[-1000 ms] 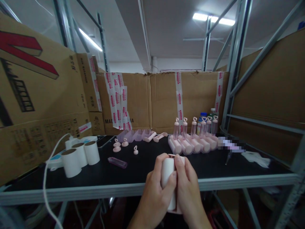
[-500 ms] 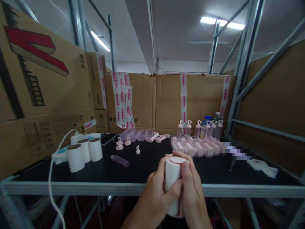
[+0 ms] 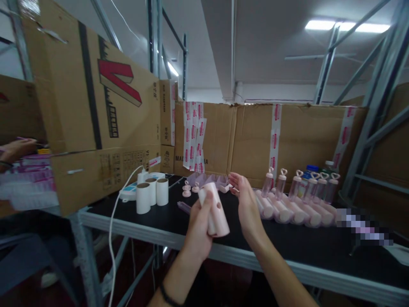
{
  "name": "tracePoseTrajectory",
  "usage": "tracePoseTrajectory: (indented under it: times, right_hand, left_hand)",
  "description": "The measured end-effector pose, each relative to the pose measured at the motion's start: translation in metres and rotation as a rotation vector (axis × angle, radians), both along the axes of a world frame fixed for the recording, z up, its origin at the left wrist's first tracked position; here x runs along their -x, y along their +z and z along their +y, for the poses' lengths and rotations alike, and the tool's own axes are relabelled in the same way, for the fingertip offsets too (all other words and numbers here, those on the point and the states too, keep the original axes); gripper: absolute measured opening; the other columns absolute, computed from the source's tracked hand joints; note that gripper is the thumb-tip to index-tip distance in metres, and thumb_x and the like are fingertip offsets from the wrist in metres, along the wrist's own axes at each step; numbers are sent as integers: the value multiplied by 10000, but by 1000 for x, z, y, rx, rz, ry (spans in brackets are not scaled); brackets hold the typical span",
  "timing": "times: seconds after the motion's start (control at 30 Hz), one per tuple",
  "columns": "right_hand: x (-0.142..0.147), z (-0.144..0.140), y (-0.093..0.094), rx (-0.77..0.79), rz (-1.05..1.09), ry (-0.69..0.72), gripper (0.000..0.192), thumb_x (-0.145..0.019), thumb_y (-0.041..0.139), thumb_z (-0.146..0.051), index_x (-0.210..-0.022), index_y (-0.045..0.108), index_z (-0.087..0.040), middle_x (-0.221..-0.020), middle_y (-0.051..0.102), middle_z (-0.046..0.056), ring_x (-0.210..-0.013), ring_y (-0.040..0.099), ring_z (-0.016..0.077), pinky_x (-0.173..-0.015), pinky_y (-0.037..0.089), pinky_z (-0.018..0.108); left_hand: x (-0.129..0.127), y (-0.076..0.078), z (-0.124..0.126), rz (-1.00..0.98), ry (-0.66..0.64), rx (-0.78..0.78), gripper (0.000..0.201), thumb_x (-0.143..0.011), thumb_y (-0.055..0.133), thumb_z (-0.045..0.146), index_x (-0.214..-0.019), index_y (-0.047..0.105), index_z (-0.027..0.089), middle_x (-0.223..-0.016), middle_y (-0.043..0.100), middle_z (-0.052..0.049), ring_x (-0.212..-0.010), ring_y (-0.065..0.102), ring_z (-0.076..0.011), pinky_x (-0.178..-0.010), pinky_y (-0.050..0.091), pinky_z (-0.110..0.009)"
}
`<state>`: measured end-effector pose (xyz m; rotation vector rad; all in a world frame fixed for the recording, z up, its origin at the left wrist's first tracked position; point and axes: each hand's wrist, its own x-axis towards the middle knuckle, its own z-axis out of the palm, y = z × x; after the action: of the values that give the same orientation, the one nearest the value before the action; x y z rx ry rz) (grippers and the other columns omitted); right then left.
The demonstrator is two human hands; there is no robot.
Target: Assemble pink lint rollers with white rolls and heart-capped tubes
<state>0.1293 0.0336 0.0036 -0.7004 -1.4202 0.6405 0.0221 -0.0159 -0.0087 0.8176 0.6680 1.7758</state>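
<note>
At 4 o'clock, an item (image 3: 364, 228) is pixelated and a cloth (image 3: 398, 254) cut off; at 9, a co-worker's arm (image 3: 12, 152) is too; at 6, the left hand (image 3: 200, 226) partly hides a cylinder (image 3: 219, 216).

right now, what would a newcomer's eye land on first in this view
Probably the pink-and-white cylinder, held tilted in the left hand near the centre, with the open right hand apart from it, just to the right. Next, perhaps, the big red V-shaped mark on the cardboard at the left. Then the row of pink cylinders at the right, with tubes topped by pink loops showing above them.
</note>
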Motion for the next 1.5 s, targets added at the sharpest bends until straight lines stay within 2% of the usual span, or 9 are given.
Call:
tracePoseTrajectory:
  times: [0.07,0.17,0.27,0.4,0.6,0.7,0.83,1.03,1.5]
  right_hand:
    - [12,20,-1,3,-345,-93,497,-1076,276,-443,-1258,654,-177,-1279,697,128,-1199,635,232,-1015,469,368]
    - [40,30,-17,40,-710,-103,313,-977,571,-380,-1094,714,-127,-1137,735,179,-1107,668,304,-970,480,413]
    - [74,26,-36,73,-842,-104,311,-837,775,-323,-1029,720,-84,-1140,718,262,-1137,647,408,-956,481,505]
    - [92,22,-39,69,-886,-140,188,-849,732,-145,-1028,712,-92,-1143,721,261,-1159,640,401,-972,468,507]
    - [18,7,-18,-57,-697,-62,212,-1003,591,-280,-1160,682,-169,-1068,754,90,-944,703,225,-837,518,313]
    - [-30,-18,-15,-183,-429,-8,276,-977,651,-362,-1205,712,-218,-1104,742,69,-989,678,229,-874,515,328]
    - [-68,-51,-19,-220,-377,-58,281,-952,693,-358,-1213,739,-265,-1028,727,56,-931,665,223,-825,527,322]
    - [-85,-70,-21,-208,-354,-97,262,-946,698,-346,-1189,761,-270,-1038,723,62,-927,686,221,-790,551,310]
    - [-102,-88,-24,-127,-418,-143,268,-954,680,-389,-1183,772,-283,-1030,738,68,-907,704,232,-728,560,301]
  left_hand:
    - [26,12,2,-84,99,15,482,-791,823,528,-1040,667,146,-767,695,-1,-649,687,-133,-606,577,-219]
    - [62,30,1,-168,214,-6,309,-866,785,405,-1001,627,177,-764,680,14,-618,690,-134,-623,626,-271]
    - [85,41,-2,-240,254,-47,108,-957,664,275,-986,607,188,-783,680,15,-632,705,-140,-678,656,-329]
    - [97,46,-6,-187,259,-23,76,-948,583,158,-1019,610,157,-805,718,-29,-667,735,-168,-685,663,-338]
    - [98,40,-9,54,250,-86,213,-846,709,198,-1035,642,126,-783,736,-41,-562,710,-162,-568,640,-276]
    - [87,38,-12,201,134,-83,300,-798,767,265,-1032,648,120,-801,748,-69,-568,719,-194,-516,632,-292]
    - [58,37,-18,277,-54,-56,345,-794,779,311,-1047,650,116,-878,750,-98,-606,717,-201,-504,637,-315]
    - [27,28,-17,302,-190,16,334,-808,777,325,-1047,633,141,-854,734,-75,-603,712,-197,-493,632,-317]
    - [18,24,-23,444,-299,-12,379,-841,769,375,-1112,606,166,-816,737,-69,-599,723,-214,-486,639,-325]
